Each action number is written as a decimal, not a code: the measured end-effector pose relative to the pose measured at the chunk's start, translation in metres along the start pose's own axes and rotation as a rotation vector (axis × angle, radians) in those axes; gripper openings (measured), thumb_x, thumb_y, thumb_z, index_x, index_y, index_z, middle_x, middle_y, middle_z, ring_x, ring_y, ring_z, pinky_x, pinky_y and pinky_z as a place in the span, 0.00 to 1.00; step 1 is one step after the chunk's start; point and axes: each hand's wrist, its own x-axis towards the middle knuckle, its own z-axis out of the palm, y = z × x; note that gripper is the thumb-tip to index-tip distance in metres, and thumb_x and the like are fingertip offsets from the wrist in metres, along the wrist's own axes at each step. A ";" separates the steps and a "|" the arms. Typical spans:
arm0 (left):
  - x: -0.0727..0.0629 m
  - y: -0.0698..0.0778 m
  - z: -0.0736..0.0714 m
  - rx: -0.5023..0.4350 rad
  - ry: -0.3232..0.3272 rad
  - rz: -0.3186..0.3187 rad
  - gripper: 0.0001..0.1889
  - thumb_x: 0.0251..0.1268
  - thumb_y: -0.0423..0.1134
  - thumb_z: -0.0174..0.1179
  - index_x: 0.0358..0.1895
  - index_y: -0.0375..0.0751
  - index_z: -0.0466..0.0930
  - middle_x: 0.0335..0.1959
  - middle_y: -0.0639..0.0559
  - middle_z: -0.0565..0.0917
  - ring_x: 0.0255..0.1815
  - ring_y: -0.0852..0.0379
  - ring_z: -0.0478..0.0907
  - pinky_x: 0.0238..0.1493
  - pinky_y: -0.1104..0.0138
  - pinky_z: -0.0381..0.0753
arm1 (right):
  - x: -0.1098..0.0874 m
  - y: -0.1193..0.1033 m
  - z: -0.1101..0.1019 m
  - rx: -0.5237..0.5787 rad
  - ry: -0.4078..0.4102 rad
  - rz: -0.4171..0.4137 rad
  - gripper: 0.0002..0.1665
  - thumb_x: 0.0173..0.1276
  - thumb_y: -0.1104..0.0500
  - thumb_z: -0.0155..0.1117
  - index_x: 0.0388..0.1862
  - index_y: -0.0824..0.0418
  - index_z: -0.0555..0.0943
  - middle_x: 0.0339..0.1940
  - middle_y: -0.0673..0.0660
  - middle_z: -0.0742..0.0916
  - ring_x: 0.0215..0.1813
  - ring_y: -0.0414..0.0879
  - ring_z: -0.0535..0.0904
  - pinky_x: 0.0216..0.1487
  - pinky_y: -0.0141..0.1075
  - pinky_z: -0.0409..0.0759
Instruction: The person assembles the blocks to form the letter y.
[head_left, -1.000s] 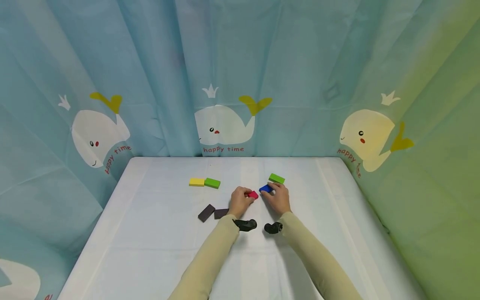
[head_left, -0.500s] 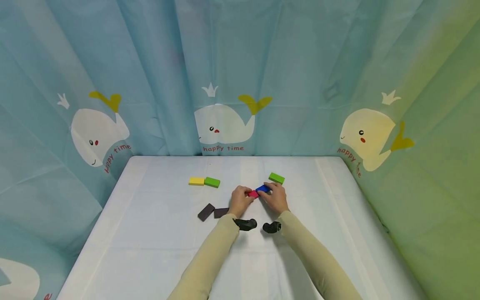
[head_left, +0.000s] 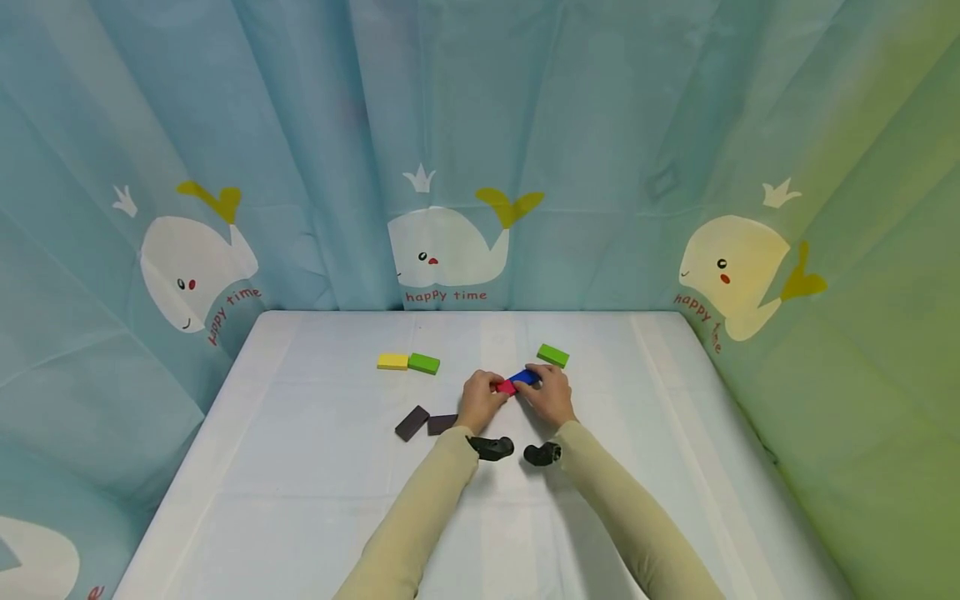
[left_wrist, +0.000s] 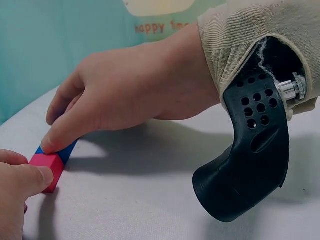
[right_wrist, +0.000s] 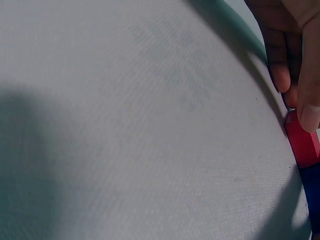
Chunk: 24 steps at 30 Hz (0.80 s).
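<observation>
My left hand (head_left: 482,400) pinches a red rectangular block (head_left: 507,388) between thumb and fingers on the white-covered table. Opposite it, my right hand (head_left: 552,396) pinches a blue block (head_left: 524,377) of similar shape. The two blocks meet end to end in one slanting line. From the left wrist, the red block (left_wrist: 47,165) is seen against the blue block (left_wrist: 69,151), whose far part the right hand (left_wrist: 130,90) covers. The right wrist view catches the red block (right_wrist: 302,142) under the left thumb, with the blue block (right_wrist: 312,195) cut off by the frame.
Just beyond the right hand lies a green block (head_left: 553,356). Farther left, a yellow block (head_left: 393,362) touches another green block (head_left: 424,363). Two dark blocks (head_left: 412,423) lie beside the left wrist, one partly covered by the sleeve. A whale-print curtain (head_left: 600,167) surrounds the table.
My right hand has moved left with the blue block, closing the gap to the red block until their ends meet. The left hand has stayed in place with the red block.
</observation>
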 end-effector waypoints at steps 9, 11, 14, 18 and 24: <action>0.001 -0.002 0.002 0.010 0.012 -0.007 0.12 0.54 0.29 0.70 0.42 0.31 0.84 0.38 0.43 0.80 0.37 0.54 0.74 0.42 0.63 0.74 | 0.000 0.000 0.000 0.009 -0.009 0.016 0.31 0.64 0.50 0.69 0.61 0.65 0.78 0.60 0.70 0.76 0.63 0.66 0.68 0.60 0.60 0.63; 0.001 -0.002 0.002 0.012 0.011 -0.009 0.12 0.54 0.29 0.70 0.42 0.31 0.84 0.38 0.44 0.80 0.37 0.54 0.73 0.42 0.64 0.74 | 0.000 0.000 0.000 0.010 -0.009 0.018 0.31 0.64 0.50 0.69 0.61 0.65 0.78 0.60 0.70 0.76 0.63 0.66 0.68 0.60 0.60 0.63; 0.002 -0.002 0.003 0.018 0.008 -0.010 0.12 0.55 0.30 0.70 0.43 0.32 0.84 0.38 0.44 0.79 0.37 0.55 0.73 0.41 0.64 0.74 | 0.000 0.000 0.000 0.009 -0.011 0.022 0.31 0.64 0.50 0.69 0.62 0.65 0.78 0.60 0.70 0.76 0.63 0.65 0.68 0.61 0.60 0.63; 0.002 -0.002 0.003 0.025 0.009 -0.003 0.12 0.55 0.29 0.70 0.43 0.32 0.84 0.37 0.44 0.80 0.36 0.55 0.73 0.41 0.65 0.74 | 0.001 0.000 0.001 0.002 -0.010 0.026 0.31 0.64 0.50 0.69 0.62 0.65 0.78 0.60 0.70 0.76 0.62 0.66 0.68 0.60 0.60 0.63; 0.002 -0.001 0.003 0.023 0.013 -0.006 0.12 0.55 0.29 0.70 0.43 0.31 0.84 0.37 0.44 0.80 0.37 0.55 0.73 0.41 0.65 0.73 | 0.001 0.000 0.001 -0.001 -0.006 0.024 0.31 0.64 0.50 0.69 0.61 0.65 0.78 0.60 0.70 0.76 0.63 0.66 0.68 0.61 0.61 0.63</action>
